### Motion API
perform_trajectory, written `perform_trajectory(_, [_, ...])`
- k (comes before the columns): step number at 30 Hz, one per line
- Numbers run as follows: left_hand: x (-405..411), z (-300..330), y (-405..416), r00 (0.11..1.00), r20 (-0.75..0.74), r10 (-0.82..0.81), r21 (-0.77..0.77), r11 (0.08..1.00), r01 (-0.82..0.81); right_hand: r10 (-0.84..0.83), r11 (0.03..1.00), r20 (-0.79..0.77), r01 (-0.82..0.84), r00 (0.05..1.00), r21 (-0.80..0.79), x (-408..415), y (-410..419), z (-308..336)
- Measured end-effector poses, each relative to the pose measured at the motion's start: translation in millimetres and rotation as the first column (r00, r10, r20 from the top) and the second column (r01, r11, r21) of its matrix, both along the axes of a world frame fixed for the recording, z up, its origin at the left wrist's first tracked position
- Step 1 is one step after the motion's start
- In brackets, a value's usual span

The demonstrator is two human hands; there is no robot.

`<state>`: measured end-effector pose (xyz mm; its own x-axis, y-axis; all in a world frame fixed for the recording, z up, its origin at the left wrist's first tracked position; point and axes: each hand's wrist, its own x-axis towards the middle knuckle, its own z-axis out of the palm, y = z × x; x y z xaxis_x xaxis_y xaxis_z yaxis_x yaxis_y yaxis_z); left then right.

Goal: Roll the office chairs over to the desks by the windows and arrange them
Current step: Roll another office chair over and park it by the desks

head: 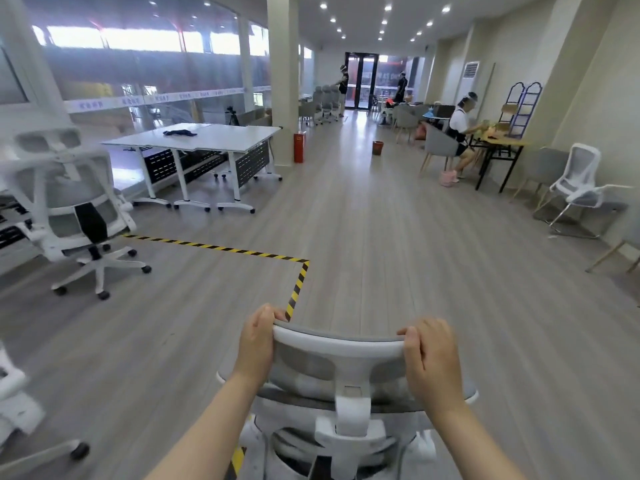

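A white and grey office chair [341, 386] stands right in front of me, seen from behind. My left hand [256, 344] grips the left end of its headrest. My right hand [431, 358] grips the right end, fingers curled over the top edge. A second white office chair [74, 209] stands at the left by the windows. White desks [221, 138] stand further back along the window side, with a dark cloth [180, 133] on top. Part of a third chair [20, 410] shows at the lower left edge.
Yellow-black tape [298, 285] marks a corner on the wooden floor. A pillar [282, 77] with a red box [299, 147] stands behind the desks. At the right a seated person [460, 133] works at a table, beside a white chair [578, 188]. A small bin [378, 147] stands mid-floor.
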<state>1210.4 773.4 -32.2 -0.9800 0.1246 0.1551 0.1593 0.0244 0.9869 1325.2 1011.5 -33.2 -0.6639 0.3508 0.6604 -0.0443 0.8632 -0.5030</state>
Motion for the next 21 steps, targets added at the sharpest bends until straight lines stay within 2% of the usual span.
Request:
perform_trajectory(3, [-42.9,-3.9,-7.3,0.995,-0.043,0.085,0.031,0.996,-0.084,0.072,0.997,-0.072,-0.072,0.995,0.003,-60.6,-0.5,0.1])
perform_trajectory(7, [-96.9,-6.9,-22.5,0.972,-0.119,0.202,0.034,0.979,-0.199,0.163,0.987,-0.084,-0.163,0.983,0.007,-141.9,-5.0,-3.7])
perform_trajectory(13, [-175.4,-14.4,-48.9,0.93,-0.108,0.352,0.041,0.936,-0.35,0.297,0.955,-0.09,-0.298,0.951,-0.002,-256.7,-20.2,-12.2])
perform_trajectory(16, [-214.2,-14.3,-62.7,0.899,-0.138,0.415,0.036,0.909,-0.414,0.377,0.925,-0.117,-0.38,0.919,-0.002,-317.0,-31.8,-13.6])
perform_trajectory(21, [-277.8,-15.5,-81.4,0.825,-0.102,0.557,0.102,0.83,-0.548,0.538,0.841,-0.15,-0.539,0.829,0.039,-412.2,-51.7,-13.5])
